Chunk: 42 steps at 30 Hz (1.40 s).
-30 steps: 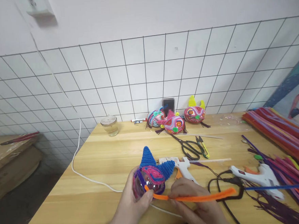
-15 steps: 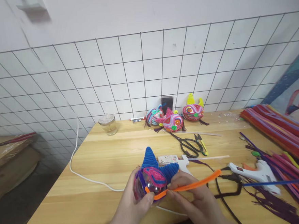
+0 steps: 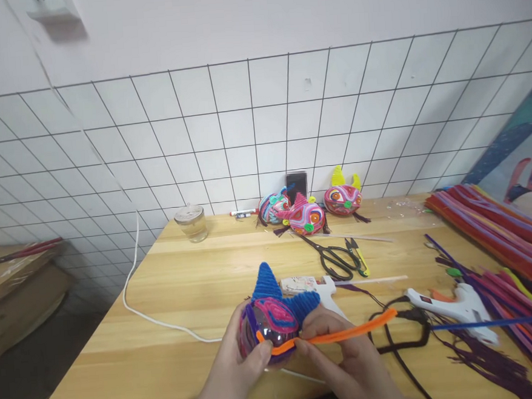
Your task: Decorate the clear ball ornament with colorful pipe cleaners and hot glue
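Note:
My left hand point(image 3: 242, 341) is closed around the left side of a clear ball point(image 3: 273, 334) partly covered with pink, blue and purple pipe cleaners. Two blue pointed ears point(image 3: 266, 283) stand on top of the ball. The left thumb presses an orange pipe cleaner point(image 3: 352, 332) against the ball's lower front. My right hand point(image 3: 337, 343) pinches that pipe cleaner at the ball's right side, and its loose end sticks out to the right. Behind the ball lies a white glue gun point(image 3: 320, 285), partly hidden by the ball and my right hand.
At the back stand finished pipe-cleaner animal heads point(image 3: 307, 216) and a glass jar point(image 3: 191, 223). Black scissors point(image 3: 336, 260) and yellow snips point(image 3: 361, 259) lie mid-table. To the right are another glue gun point(image 3: 453, 305), its black cord and pipe-cleaner bundles point(image 3: 491, 226). A white cord point(image 3: 165, 324) crosses the left side.
The loose end of the orange pipe cleaner has dipped slightly. Both hands keep their grip in nearly the same place, and the camera view has shifted a little.

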{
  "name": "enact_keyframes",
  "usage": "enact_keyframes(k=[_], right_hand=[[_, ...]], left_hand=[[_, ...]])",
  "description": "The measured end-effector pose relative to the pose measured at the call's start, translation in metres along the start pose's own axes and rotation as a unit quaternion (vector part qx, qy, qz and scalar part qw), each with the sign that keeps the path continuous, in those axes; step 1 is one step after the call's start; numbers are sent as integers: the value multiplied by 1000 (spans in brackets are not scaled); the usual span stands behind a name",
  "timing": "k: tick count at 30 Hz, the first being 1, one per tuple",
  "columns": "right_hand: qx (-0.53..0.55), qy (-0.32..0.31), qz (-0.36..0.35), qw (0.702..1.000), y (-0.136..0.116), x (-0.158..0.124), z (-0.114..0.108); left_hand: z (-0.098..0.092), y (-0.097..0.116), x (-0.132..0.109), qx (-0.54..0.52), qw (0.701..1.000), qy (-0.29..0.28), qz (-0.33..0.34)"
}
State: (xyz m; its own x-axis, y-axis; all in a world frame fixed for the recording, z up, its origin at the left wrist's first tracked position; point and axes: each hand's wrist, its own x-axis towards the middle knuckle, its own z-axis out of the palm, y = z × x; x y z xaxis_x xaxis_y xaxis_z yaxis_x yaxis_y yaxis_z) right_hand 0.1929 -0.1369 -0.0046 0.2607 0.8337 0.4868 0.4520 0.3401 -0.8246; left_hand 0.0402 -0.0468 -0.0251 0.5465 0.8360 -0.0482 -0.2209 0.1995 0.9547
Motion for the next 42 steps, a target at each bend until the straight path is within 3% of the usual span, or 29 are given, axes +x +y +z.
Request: enact_keyframes(k=[7,14,27,37,42], right_hand=[[5,-32,23,999,4,-3,0],[-20,15,15,1000,9,-8,5],[-37,10,7,999,10,-8,5],[-31,9,19,999,7,-5,4],[-37,7,12,999,6,-6,5]], left_hand=[[-8,-11,3,-17,999,-39,16],[-7,-12,1,-19,999,-39,26],[-7,-9,0,-31,997,-69,10],[-3,-9,-2,-63,996,-67,-14],[4,-9,-4,-114,992,-30,-48]])
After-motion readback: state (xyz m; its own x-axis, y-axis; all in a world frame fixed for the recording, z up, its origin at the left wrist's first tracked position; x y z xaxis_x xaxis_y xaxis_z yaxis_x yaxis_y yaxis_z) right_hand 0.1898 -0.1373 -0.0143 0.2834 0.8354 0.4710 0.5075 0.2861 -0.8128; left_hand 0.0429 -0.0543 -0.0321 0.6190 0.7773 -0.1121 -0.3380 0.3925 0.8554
